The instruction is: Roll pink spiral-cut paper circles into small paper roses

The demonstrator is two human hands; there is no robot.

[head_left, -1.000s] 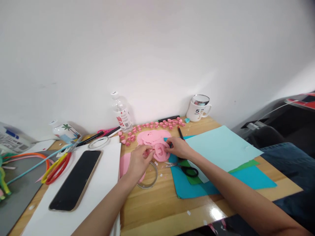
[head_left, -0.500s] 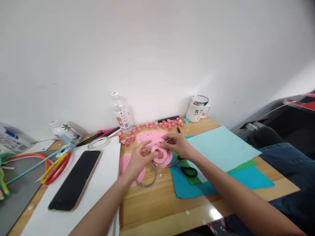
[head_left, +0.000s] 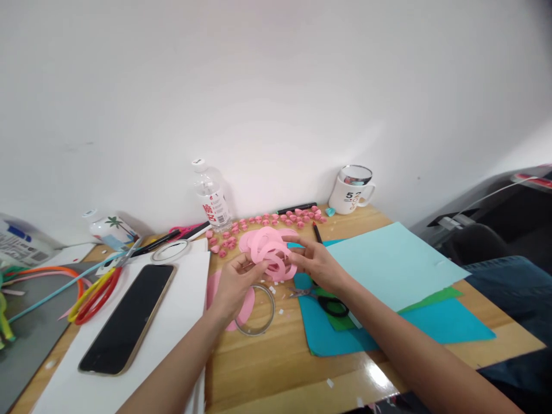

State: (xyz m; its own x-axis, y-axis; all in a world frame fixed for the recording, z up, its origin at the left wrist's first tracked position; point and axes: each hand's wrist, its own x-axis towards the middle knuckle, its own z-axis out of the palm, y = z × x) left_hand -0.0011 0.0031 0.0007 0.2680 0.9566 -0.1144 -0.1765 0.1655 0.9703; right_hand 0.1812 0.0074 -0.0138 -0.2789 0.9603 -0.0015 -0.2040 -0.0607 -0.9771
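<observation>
Between my two hands is a bunch of linked or overlapping pink paper rings (head_left: 266, 237); how they join is too small to tell. My left hand (head_left: 241, 282) pinches the bunch from the left and below. On the right side, the fingers of my right hand (head_left: 317, 261) grip the edge of the same rings. Behind them, more pink paper pieces lie on the table, partly hidden. A roll of clear tape (head_left: 271, 316) lies just below, overlapping a pink paper sheet (head_left: 246, 309). Black-handled scissors (head_left: 334, 306) rest beside my right hand.
Several small pink folded pieces (head_left: 259, 219) line the wall side, near a bottle (head_left: 214, 201) and a mug (head_left: 347, 195). Blue paper (head_left: 328, 339) and pale paper (head_left: 388, 259) lie right. A phone (head_left: 127, 322) lies on white sheets left, beside red-and-yellow-handled scissors (head_left: 101, 293).
The pink rings have been lifted and turned, now fanned out more upright between my hands. My right hand has shifted slightly right and down, and the black scissors show more.
</observation>
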